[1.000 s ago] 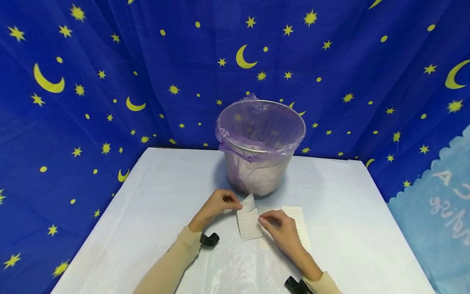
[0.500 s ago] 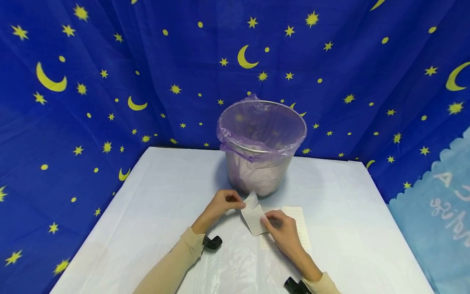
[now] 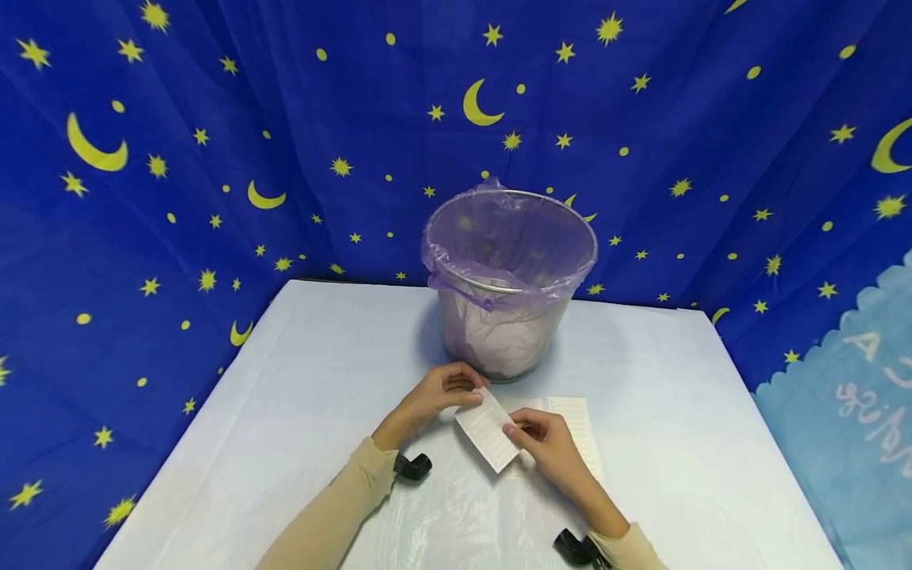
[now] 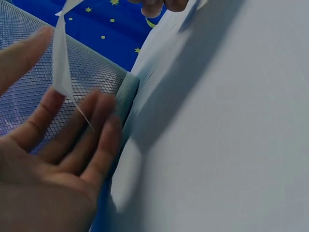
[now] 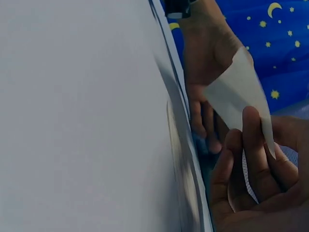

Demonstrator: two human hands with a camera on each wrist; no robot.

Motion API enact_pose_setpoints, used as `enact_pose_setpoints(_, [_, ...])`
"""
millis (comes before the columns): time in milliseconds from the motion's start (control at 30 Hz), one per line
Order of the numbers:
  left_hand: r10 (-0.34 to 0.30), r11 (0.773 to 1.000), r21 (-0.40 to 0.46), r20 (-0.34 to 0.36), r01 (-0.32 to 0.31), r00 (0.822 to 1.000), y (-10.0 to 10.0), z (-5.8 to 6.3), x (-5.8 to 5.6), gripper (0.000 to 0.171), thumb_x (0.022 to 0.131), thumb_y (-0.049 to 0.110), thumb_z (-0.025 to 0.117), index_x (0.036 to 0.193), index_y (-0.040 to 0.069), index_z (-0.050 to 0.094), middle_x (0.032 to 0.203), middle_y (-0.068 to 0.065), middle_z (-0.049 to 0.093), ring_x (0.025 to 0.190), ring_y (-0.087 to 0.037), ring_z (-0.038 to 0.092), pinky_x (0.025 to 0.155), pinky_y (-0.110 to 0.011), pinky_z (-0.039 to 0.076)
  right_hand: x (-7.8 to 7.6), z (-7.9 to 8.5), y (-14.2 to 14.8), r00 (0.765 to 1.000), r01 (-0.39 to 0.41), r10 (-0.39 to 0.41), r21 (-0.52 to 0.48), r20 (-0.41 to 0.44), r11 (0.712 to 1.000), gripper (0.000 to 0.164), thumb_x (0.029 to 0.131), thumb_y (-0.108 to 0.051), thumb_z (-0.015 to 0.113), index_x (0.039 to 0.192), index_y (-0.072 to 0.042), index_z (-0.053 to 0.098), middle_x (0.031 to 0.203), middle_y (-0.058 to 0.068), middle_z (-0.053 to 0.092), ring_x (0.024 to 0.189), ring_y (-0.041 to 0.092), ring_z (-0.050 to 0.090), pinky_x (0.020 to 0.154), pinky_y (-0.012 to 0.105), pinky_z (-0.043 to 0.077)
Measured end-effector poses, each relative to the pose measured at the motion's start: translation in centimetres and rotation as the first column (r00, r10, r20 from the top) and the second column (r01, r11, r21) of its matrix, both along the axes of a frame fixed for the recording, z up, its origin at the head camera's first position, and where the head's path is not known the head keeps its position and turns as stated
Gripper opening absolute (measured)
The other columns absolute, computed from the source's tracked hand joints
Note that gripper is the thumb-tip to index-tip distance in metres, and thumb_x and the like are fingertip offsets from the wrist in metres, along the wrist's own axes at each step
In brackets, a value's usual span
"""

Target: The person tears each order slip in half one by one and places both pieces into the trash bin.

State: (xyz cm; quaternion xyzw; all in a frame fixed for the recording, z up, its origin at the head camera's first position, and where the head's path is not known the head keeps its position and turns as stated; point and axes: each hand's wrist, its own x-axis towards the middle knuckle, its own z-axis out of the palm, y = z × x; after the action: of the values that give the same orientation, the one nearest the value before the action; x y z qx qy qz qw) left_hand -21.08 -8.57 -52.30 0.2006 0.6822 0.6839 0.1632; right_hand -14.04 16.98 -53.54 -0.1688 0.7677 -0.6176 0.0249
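Between both hands, a small lined sheet of paper (image 3: 488, 431) is tilted above the table. My left hand (image 3: 447, 392) pinches its upper left part with thumb and index finger, the other fingers apart from it. My right hand (image 3: 547, 443) pinches the right edge. In the right wrist view the paper (image 5: 236, 92) appears bent, its blank side showing, with right fingers (image 5: 253, 135) against it. Seen from the left wrist, the paper (image 4: 61, 58) is nearly edge-on. Another lined paper (image 3: 572, 413) lies flat on the table, partly behind my right hand.
A wire mesh wastebasket (image 3: 492, 336) with a purple bag liner (image 3: 513, 237) over its rim stands just beyond the hands. The white-covered table (image 3: 342, 340) extends to both sides. A blue star-and-moon curtain (image 3: 356, 119) hangs behind.
The sheet has been turned and tilted between the hands; its blank face showed half a second ago, and lined print faces up now. The right fingers moved from beside it to gripping its edge.
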Motion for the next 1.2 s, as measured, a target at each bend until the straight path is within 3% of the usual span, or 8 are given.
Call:
enact_pose_setpoints(200, [-0.015, 1.0, 0.011, 0.01, 0.015, 1.0, 0.2, 0.2, 0.0, 0.035, 0.092, 0.001, 0.078, 0.121, -0.01, 0.062, 0.118, -0.018, 0.066, 0.103, -0.018, 0.064, 0.09, -0.024, 0.054, -0.1, 0.4, 0.1, 0.993, 0.066, -0.065, -0.008, 0.095, 0.998, 0.016, 0.1, -0.016, 0.074, 0.107, -0.003, 0.078, 0.09, 0.008, 0.078, 0.077, 0.01, 0.071, 0.071, 0.023, 0.056])
enact_pose_setpoints(367, [0.001, 1.0, 0.03, -0.031, 0.0, 1.0, 0.2, 0.3, 0.0, 0.03, 0.091, -0.003, 0.077, 0.115, -0.013, 0.062, 0.108, -0.011, 0.067, 0.094, -0.014, 0.063, 0.081, -0.021, 0.054, -0.2, 0.6, 0.2, 0.986, 0.148, -0.148, 0.008, 0.078, 0.989, 0.015, 0.099, -0.016, 0.076, 0.105, -0.003, 0.079, 0.099, 0.013, 0.078, 0.081, 0.008, 0.069, 0.071, 0.022, 0.055])
enact_pose_setpoints(500, [0.032, 0.999, 0.031, -0.072, -0.03, 0.997, -0.1, 0.5, -0.2, 0.024, 0.09, -0.006, 0.077, 0.107, -0.013, 0.062, 0.096, -0.004, 0.065, 0.085, -0.011, 0.063, 0.074, -0.021, 0.053, -0.4, 0.6, 0.4, 0.972, 0.233, -0.233, 0.044, -0.017, 0.971, 0.009, 0.096, -0.017, 0.079, 0.098, -0.008, 0.081, 0.09, 0.009, 0.077, 0.063, 0.001, 0.054, 0.059, 0.017, 0.044])
enact_pose_setpoints(633, [0.042, 0.999, 0.02, -0.138, -0.039, 0.99, -0.4, 1.0, -0.3, 0.025, 0.088, -0.009, 0.079, 0.105, -0.011, 0.06, 0.095, -0.014, 0.063, 0.082, -0.01, 0.062, 0.074, -0.021, 0.053, -0.5, 0.9, 0.6, 0.95, 0.296, -0.282, 0.103, -0.132, 0.949, 0.007, 0.094, -0.022, 0.082, 0.093, -0.015, 0.082, 0.078, 0.0, 0.074, 0.054, 0.001, 0.041, 0.052, 0.017, 0.035])
enact_pose_setpoints(800, [0.018, 0.999, -0.037, -0.223, -0.027, 0.975, -0.5, 1.7, -0.3, 0.028, 0.089, -0.005, 0.08, 0.113, -0.007, 0.065, 0.109, -0.032, 0.065, 0.087, -0.011, 0.064, 0.075, -0.021, 0.053, -0.8, 1.8, 0.7, 0.933, 0.298, -0.253, 0.153, -0.258, 0.942, 0.004, 0.092, -0.018, 0.084, 0.094, -0.017, 0.082, 0.088, -0.006, 0.078, 0.072, 0.004, 0.059, 0.066, 0.021, 0.048])
enact_pose_setpoints(1000, [0.041, 0.996, -0.059, -0.298, -0.062, 0.954, 0.0, 2.8, -0.2, 0.019, 0.089, -0.001, 0.081, 0.106, -0.004, 0.073, 0.101, -0.023, 0.072, 0.087, -0.014, 0.066, 0.078, -0.025, 0.055, -1.3, 3.3, 1.1, 0.888, 0.286, -0.173, 0.214, -0.427, 0.934, 0.009, 0.09, -0.011, 0.084, 0.096, -0.016, 0.08, 0.089, -0.007, 0.078, 0.083, 0.008, 0.07, 0.076, 0.031, 0.057])
enact_pose_setpoints(1200, [0.056, 0.995, -0.061, -0.321, -0.08, 0.946, 0.0, 4.3, -0.4, 0.013, 0.09, 0.001, 0.081, 0.102, -0.001, 0.075, 0.098, -0.018, 0.073, 0.084, -0.014, 0.065, 0.078, -0.026, 0.055, -1.7, 5.4, 1.7, 0.868, 0.271, -0.139, 0.22, -0.476, 0.937, 0.01, 0.09, -0.01, 0.084, 0.095, -0.017, 0.08, 0.087, -0.008, 0.077, 0.082, 0.008, 0.07, 0.075, 0.032, 0.058])
